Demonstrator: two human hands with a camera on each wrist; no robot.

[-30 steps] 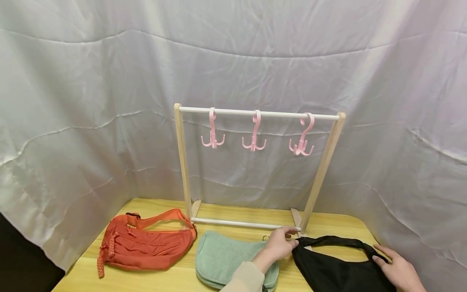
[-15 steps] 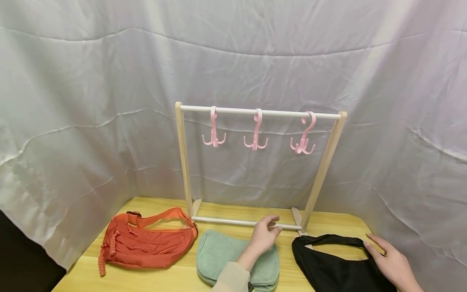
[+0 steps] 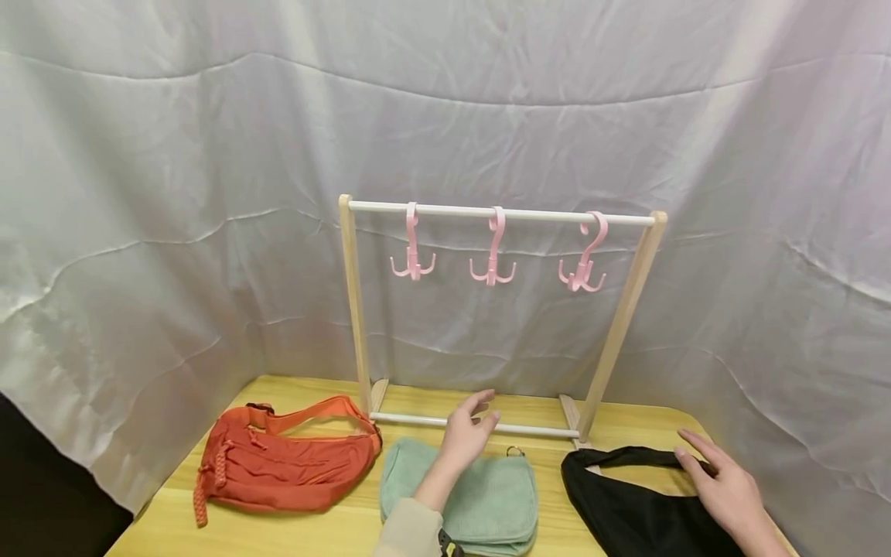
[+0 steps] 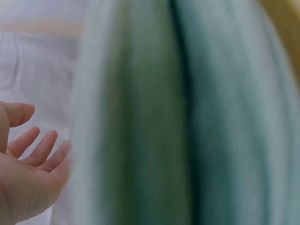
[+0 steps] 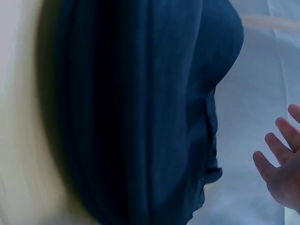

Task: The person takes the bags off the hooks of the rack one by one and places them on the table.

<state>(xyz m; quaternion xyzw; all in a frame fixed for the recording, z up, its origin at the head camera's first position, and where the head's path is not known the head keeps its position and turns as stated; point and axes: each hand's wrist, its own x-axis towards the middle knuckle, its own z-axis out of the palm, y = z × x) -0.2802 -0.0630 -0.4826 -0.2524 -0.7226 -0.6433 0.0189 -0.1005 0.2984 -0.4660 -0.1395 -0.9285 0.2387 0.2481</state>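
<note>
My left hand (image 3: 465, 435) hovers over the mint-green corduroy bag (image 3: 493, 499) with its fingers loosely bent and nothing between them. In the left wrist view the green bag (image 4: 187, 117) fills much of the picture, blurred, with the left hand (image 4: 35, 164) beside it. A black shoulder bag (image 3: 636, 518) lies at the right, its strap arched toward the back. Over that bag's right end is my right hand (image 3: 727, 487), fingers extended, holding nothing. The right wrist view has those fingers apart from the black bag (image 5: 145, 112). Whether either hand touches a bag is unclear.
A wooden rack (image 3: 623, 325) with a white top rail (image 3: 452, 210) stands at the back. Three pink hooks hang from it: left (image 3: 413, 251), middle (image 3: 494, 251), right (image 3: 585, 259). An orange-red waist bag (image 3: 288, 468) lies at the left on the yellow table (image 3: 160, 526). Grey curtains surround it.
My left hand has moved left, from the black bag's left strap end to above the green bag. The right hand has drawn slightly left over the black bag. The bags stay put.
</note>
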